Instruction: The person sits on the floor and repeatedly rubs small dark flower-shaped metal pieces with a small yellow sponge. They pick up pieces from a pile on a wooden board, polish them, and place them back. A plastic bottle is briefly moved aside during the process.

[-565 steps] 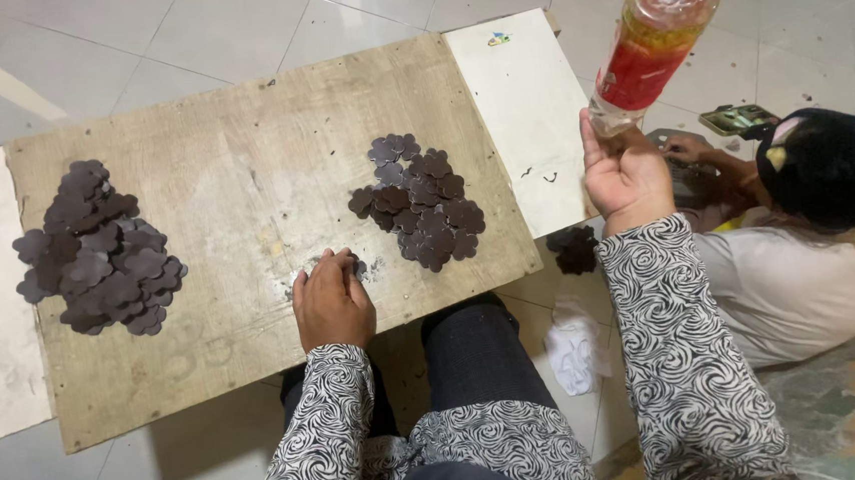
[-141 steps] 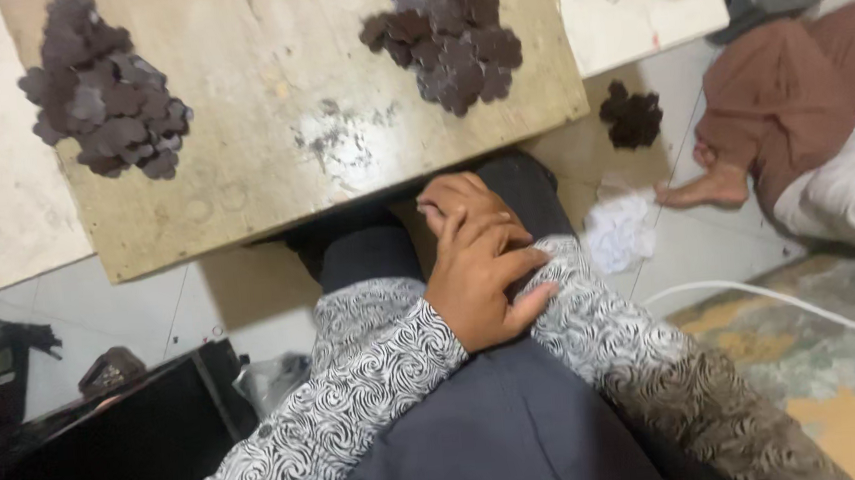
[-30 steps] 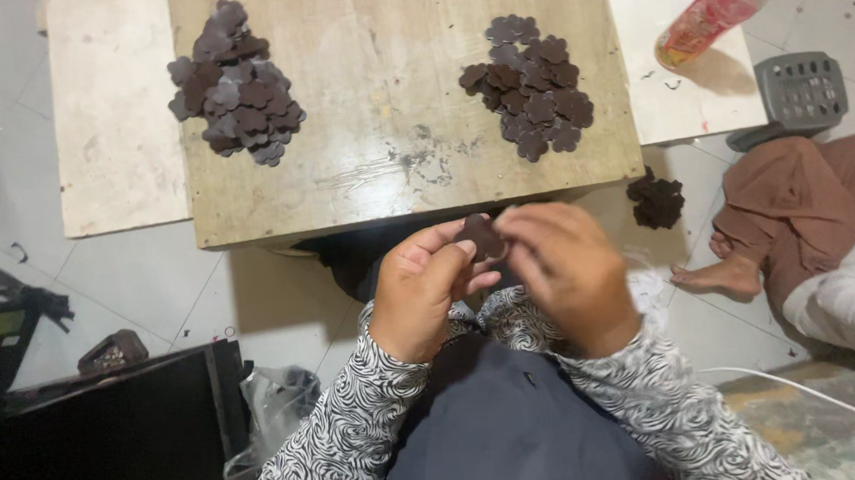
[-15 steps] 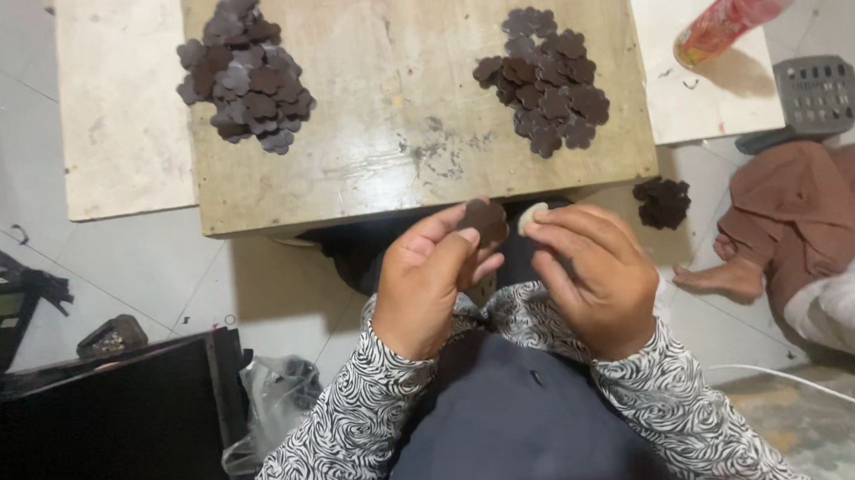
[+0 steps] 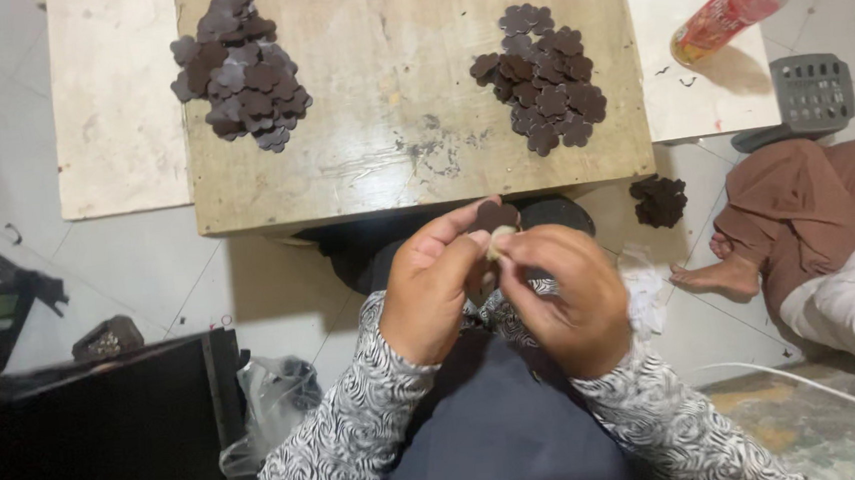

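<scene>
While both hands pinch one flower piece (image 5: 495, 215) | wooden board (image 5: 389, 122), two piles | tiled floor (image 5: 149, 279)

The counter (image 5: 392, 162) is bare wood — matt, scuffed and stained. The dark flower-shaped pieces (image 5: 540, 87) on it look like matt leather or felt, while the bottle (image 5: 728, 13) is glossy clear plastic and the floor (image 5: 129, 281) smooth tile — slightly shiny.
</scene>
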